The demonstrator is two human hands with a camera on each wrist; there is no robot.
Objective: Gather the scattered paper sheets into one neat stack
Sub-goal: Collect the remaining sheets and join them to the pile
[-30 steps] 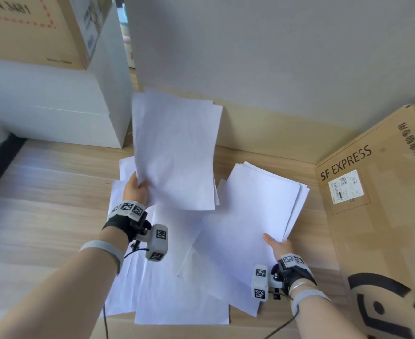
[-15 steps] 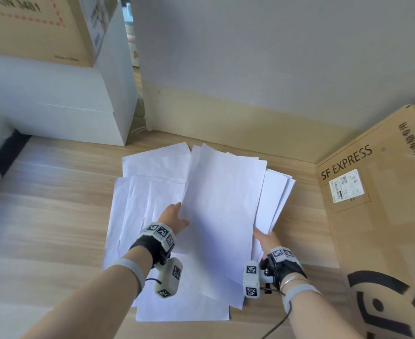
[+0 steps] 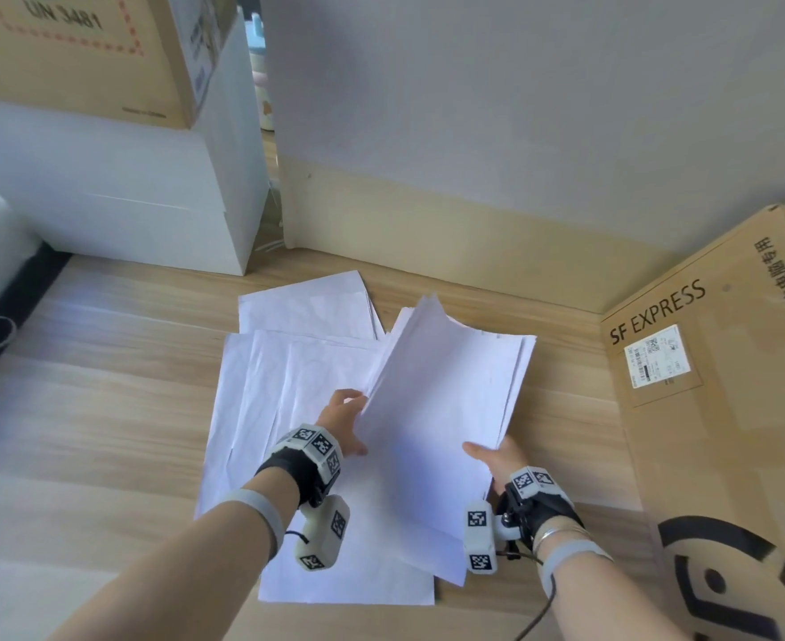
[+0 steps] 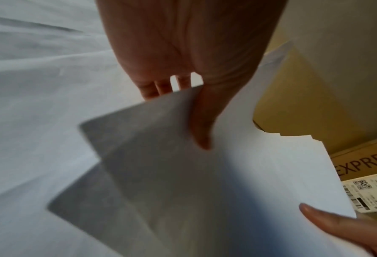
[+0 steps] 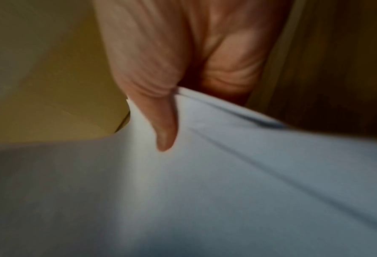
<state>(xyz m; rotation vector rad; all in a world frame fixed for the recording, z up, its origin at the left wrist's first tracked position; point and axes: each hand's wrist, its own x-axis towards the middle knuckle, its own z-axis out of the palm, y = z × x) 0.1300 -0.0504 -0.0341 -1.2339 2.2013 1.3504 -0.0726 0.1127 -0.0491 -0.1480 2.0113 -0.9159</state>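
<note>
Both hands grasped a bundle of sheets (image 3: pixel 446 409) at centre, left hand (image 3: pixel 342 421) at 9 o'clock, right hand (image 3: pixel 497 458) at 5 o'clock. Loose sheets (image 3: pixel 261 400) lay beneath on the floor (image 3: pixel 104 409). Merging looked underway; squaring edges likely came next.

We had plain white paper sheets (image 3: pixel 298 409) all over the place, matt and mostly smooth, a few with faint creases. The bundle (image 3: pixel 441 409) we held looked like the same thin, uncoated stuff. The floor (image 3: pixel 104 409) was pale wood-look planks with a soft satin sheen. The SF Express box (image 3: pixel 714 409) was raw brown cardboard, dull and slightly fibrous, with a glossier paper label (image 3: pixel 657 358) stuck on. The wall (image 3: pixel 520 108) was flat matt paint.
</note>
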